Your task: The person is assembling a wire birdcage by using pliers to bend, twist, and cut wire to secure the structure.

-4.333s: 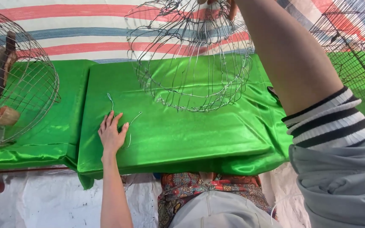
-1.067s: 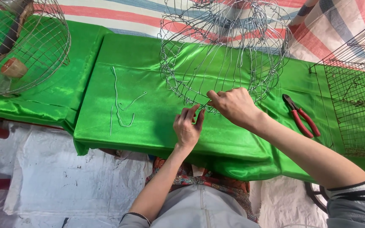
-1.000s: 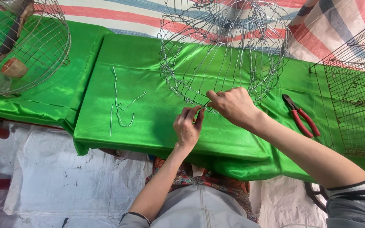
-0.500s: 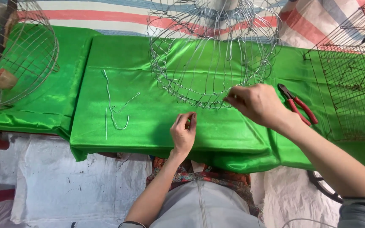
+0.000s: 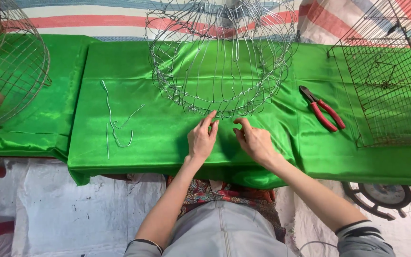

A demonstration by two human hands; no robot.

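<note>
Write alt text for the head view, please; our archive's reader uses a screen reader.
A person's left hand and right hand rest on a green cloth, fingertips at the near rim of a round wire frame. Red-handled pliers lie to the right, loose bent wires to the left, and wire cages stand at both edges.

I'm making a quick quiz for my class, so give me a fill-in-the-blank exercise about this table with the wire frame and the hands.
1. Both hands, left hand and right hand, rest on a shiny ____ cloth.
2. The round wire frame stands just beyond the fingers, and its colour is ____.
3. The pliers to the right of the frame have ____ handles.
4. The loose bent wires lie on the ____ side of the left hand.

Missing words: green; silver; red; left
</note>
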